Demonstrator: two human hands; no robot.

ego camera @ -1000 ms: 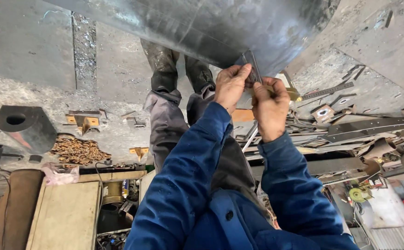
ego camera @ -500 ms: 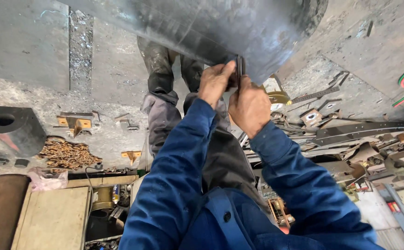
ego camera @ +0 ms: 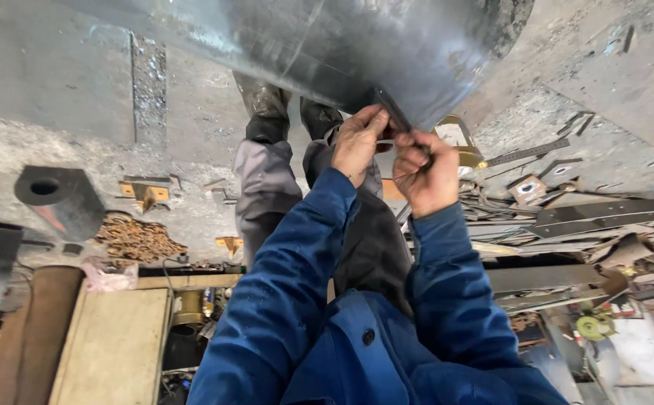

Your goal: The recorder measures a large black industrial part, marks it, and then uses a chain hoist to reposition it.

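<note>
A large curved sheet of shiny grey metal (ego camera: 327,45) fills the top of the head view. Both my hands are at its lower edge. My left hand (ego camera: 358,142) pinches the edge of the sheet with fingers and thumb. My right hand (ego camera: 426,174) is closed around a thin dark flat strip (ego camera: 396,118) that lies against the same edge. My blue sleeves (ego camera: 297,285) reach up from below. My grey trousers (ego camera: 267,180) and dark boots show beneath the sheet.
A dark block with a round hole (ego camera: 57,199) stands at left beside a pile of rusty chain (ego camera: 138,238). Several metal strips and scraps (ego camera: 567,217) lie at right. A wooden board (ego camera: 113,345) and a brown pipe (ego camera: 31,330) are at bottom left.
My hands have risen slightly along the sheet's edge, and my right hand now grips the dark strip more tightly. The camera has shifted a little.
</note>
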